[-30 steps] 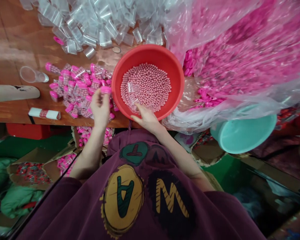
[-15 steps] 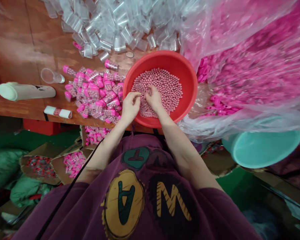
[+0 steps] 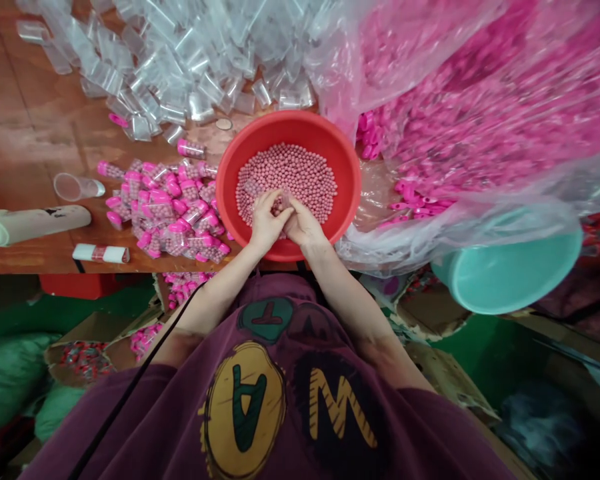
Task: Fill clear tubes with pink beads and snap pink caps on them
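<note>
Bag (image 3: 283,200) pinched between left hand (image 3: 267,221) and right hand (image 3: 306,225), above pink beads (image 3: 290,175) in red basin (image 3: 235,160)

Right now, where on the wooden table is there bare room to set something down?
The table shows bare wood at left, between clear plastic vials above and pink-capped tubes right. It's crowded around the red basin and pink-filled bag.
</note>
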The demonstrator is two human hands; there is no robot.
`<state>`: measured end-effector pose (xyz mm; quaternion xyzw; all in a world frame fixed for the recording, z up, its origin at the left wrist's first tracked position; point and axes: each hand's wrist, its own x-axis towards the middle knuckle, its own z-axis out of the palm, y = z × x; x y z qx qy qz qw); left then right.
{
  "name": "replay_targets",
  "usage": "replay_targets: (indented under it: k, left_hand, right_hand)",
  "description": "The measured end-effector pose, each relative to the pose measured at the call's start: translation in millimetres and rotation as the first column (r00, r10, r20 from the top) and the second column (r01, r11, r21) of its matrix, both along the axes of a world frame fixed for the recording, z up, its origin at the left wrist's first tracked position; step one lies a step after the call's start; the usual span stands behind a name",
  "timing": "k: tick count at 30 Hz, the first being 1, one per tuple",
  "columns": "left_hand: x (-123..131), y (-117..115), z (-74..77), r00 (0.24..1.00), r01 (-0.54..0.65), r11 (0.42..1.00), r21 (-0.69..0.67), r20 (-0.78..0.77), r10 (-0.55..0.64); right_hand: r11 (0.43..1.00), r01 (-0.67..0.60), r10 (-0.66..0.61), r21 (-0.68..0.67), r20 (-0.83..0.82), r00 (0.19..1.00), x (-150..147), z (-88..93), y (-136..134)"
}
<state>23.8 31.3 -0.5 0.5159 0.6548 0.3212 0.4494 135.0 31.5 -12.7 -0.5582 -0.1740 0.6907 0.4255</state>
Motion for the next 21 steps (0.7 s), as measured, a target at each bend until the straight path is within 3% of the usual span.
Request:
replay_targets:
  k: [4, 6, 8, 10, 13, 15, 18, 21]
  left_hand:
    - [-0.1, 11.2, -2.0, 0.974, 0.013, 0.984, -0.18, 0.226, 0.029]
    - [2.0, 21.9, -1.8, 0.966, 0.074, 0.97, -0.231, 0.26, -0.011]
    - [4.3, 35.7, -0.4, 0.978, 0.156, 0.961, -0.23, 0.173, -0.117]
    - [5.0, 51.4, 1.2, 0.972, 0.227, 0.957, -0.183, -0.022, -0.235]
    - [3.9, 72.2, -0.1, 0.847, 0.332, 0.934, -0.128, -0.395, -0.355]
    - [7.3, 79.0, -4.6, 0.74, 0.383, 0.911, -0.154, -0.539, -0.402]
    - [27.8, 73.8, -13.8, 0.695, 0.425, 0.883, -0.201, -0.553, -0.46]
    - [63.4, 55.2, -20.5, 0.733, 0.46, 0.864, -0.204, -0.461, -0.5]
  right_hand:
    - [0.952, 0.086, -0.156, -0.293, -0.223, 0.962, 5.4, 7.8, 1.7]
    - [0.91, 0.107, -0.235, -0.4, -0.288, 0.928, 9.5, 13.5, 2.8]
    - [0.871, 0.105, -0.287, -0.48, -0.323, 0.902, 13.8, 21.2, 2.4]
    - [0.862, 0.08, -0.277, -0.501, -0.334, 0.901, 19.9, 31.7, -0.1]
    - [0.928, 0.044, -0.165, -0.371, -0.299, 0.94, 39.7, 51.8, -7.2]
    - [0.976, 0.026, -0.081, -0.218, -0.246, 0.966, 64.1, 63.5, -11.8]
    - [0.997, 0.063, -0.068, -0.047, -0.114, 0.991, 115.7, 66.8, -12.2]
    - [0.986, 0.166, -0.165, 0.013, 0.209, 0.964, 168.0, 44.1, 1.0]
